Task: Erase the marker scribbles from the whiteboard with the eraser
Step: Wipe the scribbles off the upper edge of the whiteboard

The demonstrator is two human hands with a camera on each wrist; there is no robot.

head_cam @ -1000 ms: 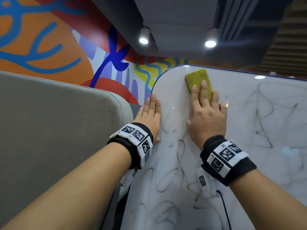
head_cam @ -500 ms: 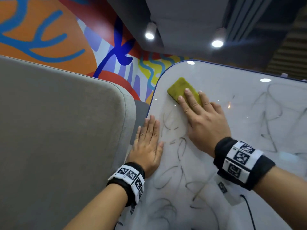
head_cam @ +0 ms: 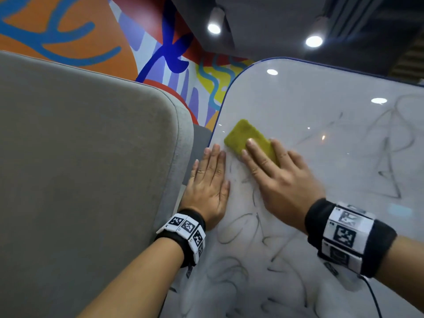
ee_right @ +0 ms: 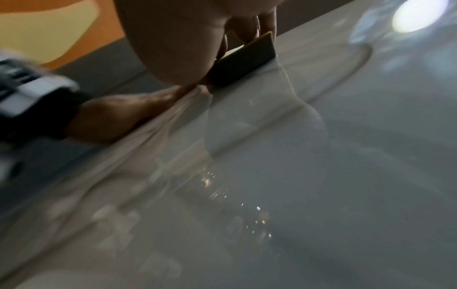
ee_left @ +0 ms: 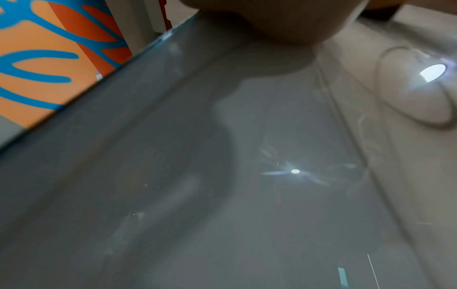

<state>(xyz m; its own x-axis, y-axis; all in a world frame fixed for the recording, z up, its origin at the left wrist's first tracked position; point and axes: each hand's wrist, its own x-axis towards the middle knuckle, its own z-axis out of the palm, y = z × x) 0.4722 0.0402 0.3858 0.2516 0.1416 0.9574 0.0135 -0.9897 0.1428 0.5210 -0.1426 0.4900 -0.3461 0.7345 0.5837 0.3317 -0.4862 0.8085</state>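
Observation:
The whiteboard (head_cam: 321, 157) fills the right of the head view, with black marker scribbles (head_cam: 390, 171) at the right and more scribbles (head_cam: 241, 228) below the hands. A yellow-green eraser (head_cam: 243, 136) lies flat on the board near its upper left edge. My right hand (head_cam: 282, 177) presses on the eraser with straight fingers. My left hand (head_cam: 207, 182) lies flat on the board's left edge, just left of the eraser. The right wrist view is blurred and shows the eraser's dark edge (ee_right: 245, 62) under my right hand (ee_right: 178, 39).
A grey padded panel (head_cam: 80, 157) stands close along the board's left edge. Behind it is a colourful mural wall (head_cam: 68, 31), with ceiling spotlights (head_cam: 213, 28) above. A thin black cable (head_cam: 374, 299) hangs from my right wrist over the board.
My right hand has slid the eraser from near the board's top edge down and to the left, close to my left hand. The left hand stays flat on the board's edge.

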